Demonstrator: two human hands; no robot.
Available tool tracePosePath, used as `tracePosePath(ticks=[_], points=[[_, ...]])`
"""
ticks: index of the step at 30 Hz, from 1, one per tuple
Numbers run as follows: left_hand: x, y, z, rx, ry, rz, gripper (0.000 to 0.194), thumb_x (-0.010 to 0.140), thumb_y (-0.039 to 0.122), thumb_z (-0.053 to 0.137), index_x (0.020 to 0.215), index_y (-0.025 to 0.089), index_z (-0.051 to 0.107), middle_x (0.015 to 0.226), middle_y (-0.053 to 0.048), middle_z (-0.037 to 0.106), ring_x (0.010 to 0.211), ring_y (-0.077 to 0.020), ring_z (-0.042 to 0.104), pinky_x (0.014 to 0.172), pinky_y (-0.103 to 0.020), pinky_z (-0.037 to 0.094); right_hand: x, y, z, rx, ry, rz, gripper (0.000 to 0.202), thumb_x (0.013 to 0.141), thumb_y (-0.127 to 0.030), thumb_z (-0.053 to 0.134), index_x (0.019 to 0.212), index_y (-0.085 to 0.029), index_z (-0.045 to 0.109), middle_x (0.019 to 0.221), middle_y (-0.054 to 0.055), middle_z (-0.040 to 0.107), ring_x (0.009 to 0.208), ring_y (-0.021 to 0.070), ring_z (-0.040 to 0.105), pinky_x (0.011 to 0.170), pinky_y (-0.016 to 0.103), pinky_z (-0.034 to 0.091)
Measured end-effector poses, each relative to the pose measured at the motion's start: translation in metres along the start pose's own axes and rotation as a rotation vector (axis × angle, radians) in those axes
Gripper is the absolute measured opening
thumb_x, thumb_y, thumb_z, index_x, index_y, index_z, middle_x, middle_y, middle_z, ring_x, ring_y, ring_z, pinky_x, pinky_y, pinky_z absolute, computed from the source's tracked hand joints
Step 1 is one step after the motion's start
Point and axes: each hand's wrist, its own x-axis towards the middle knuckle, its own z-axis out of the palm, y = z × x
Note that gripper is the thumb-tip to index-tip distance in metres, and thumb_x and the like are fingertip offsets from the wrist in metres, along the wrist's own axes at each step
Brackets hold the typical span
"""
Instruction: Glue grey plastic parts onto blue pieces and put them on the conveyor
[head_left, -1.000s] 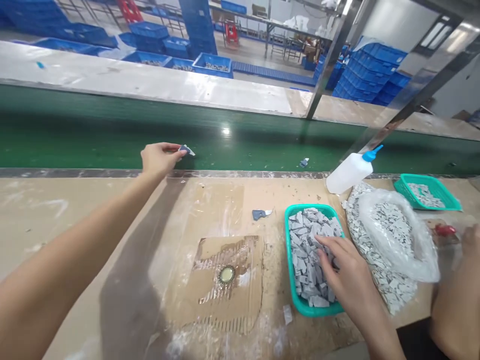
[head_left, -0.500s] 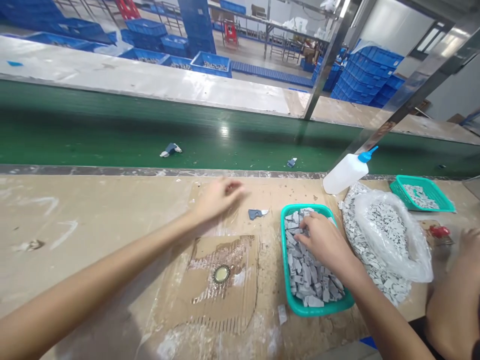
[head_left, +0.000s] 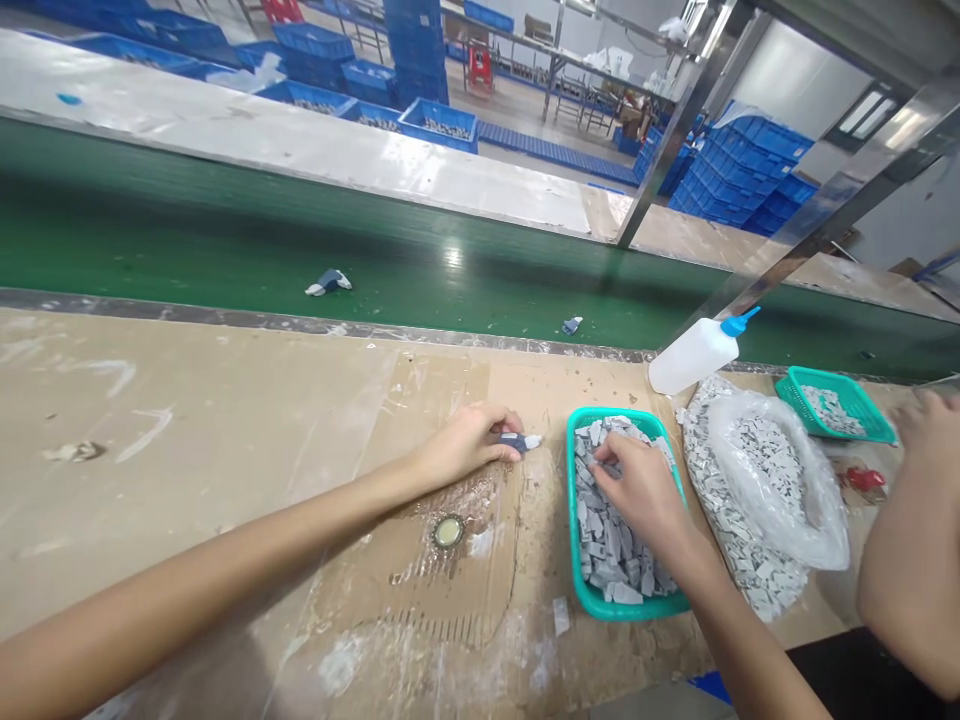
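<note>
My left hand [head_left: 480, 440] is closed round the dark end of a small blue-grey and white piece [head_left: 523, 441] on the cardboard-covered table. Its white tip points right. Over a green basket [head_left: 581, 590] of grey pieces [head_left: 615, 540], my right hand [head_left: 637, 480] has thumb and fingertips pressed together; what they hold, if anything, is too small to make out. Below my left hand, a round cap [head_left: 448, 532] with a pale centre lies on a glossy, glue-smeared cardboard sheet [head_left: 420, 590].
A white bottle [head_left: 694, 357] with blue nozzle stands behind an open plastic bag [head_left: 821, 520] of pieces. Another green basket [head_left: 840, 400] and a person's arm [head_left: 915, 540] are at right. Beyond the table, a green belt [head_left: 262, 260] carries two small pieces.
My left hand has moved right and down onto the blue-grey piece and closed round it. My right hand remains over the basket, its fingertips now closer together. The other person's hand has risen.
</note>
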Motion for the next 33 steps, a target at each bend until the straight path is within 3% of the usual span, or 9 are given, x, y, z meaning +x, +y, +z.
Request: tracePosePath(ticks=[5, 10, 14, 17, 19, 23, 25, 28, 33], points=[[-0.012, 0.005, -0.005, -0.034, 0.033, 0.044, 0.011, 0.079, 0.027, 0.074, 0.087, 0.02, 0.075, 0.091, -0.007, 0.071, 0.087, -0.0228, 0.063, 0.081, -0.032, 0.046, -0.008, 0.005, -0.017, 0.12, 0.077, 0.007, 0.035, 0.083, -0.014, 0.057, 0.113, -0.021, 0.072, 0.092, 0.003, 0.077, 0.074, 0.0169, 0.07, 0.073, 0.03, 0.055], [-0.03, 0.009, -0.023, -0.211, 0.124, 0.05, 0.015, 0.072, 0.024, 0.08, 0.087, 0.024, 0.082, 0.09, -0.007, 0.065, 0.084, -0.0213, 0.061, 0.072, -0.03, 0.046, -0.046, 0.0, -0.034, 0.526, 0.089, 0.047, 0.021, 0.085, -0.038, 0.07, 0.099, -0.028, 0.08, 0.101, 0.007, 0.077, 0.093, 0.0226, 0.072, 0.076, 0.033, 0.061], [-0.055, 0.009, -0.031, -0.618, 0.059, -0.103, 0.033, 0.073, 0.022, 0.081, 0.105, 0.024, 0.08, 0.091, -0.006, 0.071, 0.087, -0.0203, 0.064, 0.078, -0.031, 0.048, -0.079, -0.031, -0.01, 0.858, -0.061, 0.08, 0.018, 0.08, -0.038, 0.08, 0.095, -0.03, 0.081, 0.095, 0.008, 0.076, 0.081, 0.0212, 0.073, 0.06, 0.026, 0.061], [-0.076, 0.009, -0.031, -0.948, 0.111, -0.256, 0.047, 0.074, 0.016, 0.081, 0.119, 0.024, 0.074, 0.096, -0.005, 0.074, 0.085, -0.0168, 0.068, 0.079, -0.029, 0.051, -0.088, -0.062, 0.023, 0.999, -0.07, 0.059, 0.029, 0.082, -0.036, 0.079, 0.11, -0.032, 0.077, 0.09, 0.005, 0.076, 0.073, 0.0172, 0.072, 0.061, 0.023, 0.061], [-0.088, 0.009, -0.032, -1.132, 0.209, -0.324, 0.052, 0.07, 0.01, 0.083, 0.118, 0.024, 0.073, 0.097, -0.004, 0.075, 0.087, -0.0164, 0.07, 0.079, -0.028, 0.053, -0.086, -0.08, 0.043, 0.986, -0.041, 0.042, 0.029, 0.085, -0.035, 0.074, 0.115, -0.033, 0.075, 0.09, 0.004, 0.075, 0.075, 0.016, 0.073, 0.062, 0.021, 0.06], [-0.106, 0.003, -0.039, -1.326, 0.406, -0.395, 0.03, 0.068, 0.0, 0.079, 0.094, 0.016, 0.075, 0.095, -0.007, 0.076, 0.09, -0.016, 0.071, 0.083, -0.024, 0.055, -0.075, -0.1, 0.073, 0.796, 0.108, -0.008, 0.019, 0.091, -0.028, 0.067, 0.105, -0.032, 0.079, 0.096, 0.004, 0.075, 0.087, 0.0149, 0.072, 0.073, 0.02, 0.06], [-0.112, -0.003, -0.044, -1.366, 0.46, -0.426, 0.029, 0.072, -0.002, 0.073, 0.097, 0.013, 0.076, 0.098, -0.009, 0.075, 0.089, -0.0148, 0.07, 0.082, -0.022, 0.055, -0.07, -0.103, 0.085, 0.734, 0.151, -0.046, 0.022, 0.092, -0.024, 0.066, 0.11, -0.031, 0.077, 0.095, 0.003, 0.076, 0.085, 0.0143, 0.071, 0.075, 0.022, 0.06], [-0.119, -0.009, -0.048, -1.474, 0.497, -0.418, 0.038, 0.077, -0.003, 0.067, 0.112, 0.011, 0.075, 0.102, -0.01, 0.073, 0.089, -0.0145, 0.068, 0.08, -0.022, 0.056, -0.068, -0.103, 0.099, 0.649, 0.209, -0.139, 0.024, 0.092, -0.019, 0.067, 0.112, -0.029, 0.076, 0.093, 0.003, 0.076, 0.083, 0.0155, 0.07, 0.075, 0.028, 0.059], [-0.125, -0.012, -0.05, -1.481, 0.447, -0.404, 0.04, 0.077, -0.001, 0.069, 0.114, 0.013, 0.075, 0.093, -0.005, 0.068, 0.079, -0.0099, 0.063, 0.078, -0.02, 0.054, -0.068, -0.104, 0.107, 0.489, 0.277, -0.287, 0.029, 0.091, -0.011, 0.066, 0.112, -0.029, 0.075, 0.09, 0.004, 0.075, 0.082, 0.0168, 0.068, 0.072, 0.034, 0.059]])
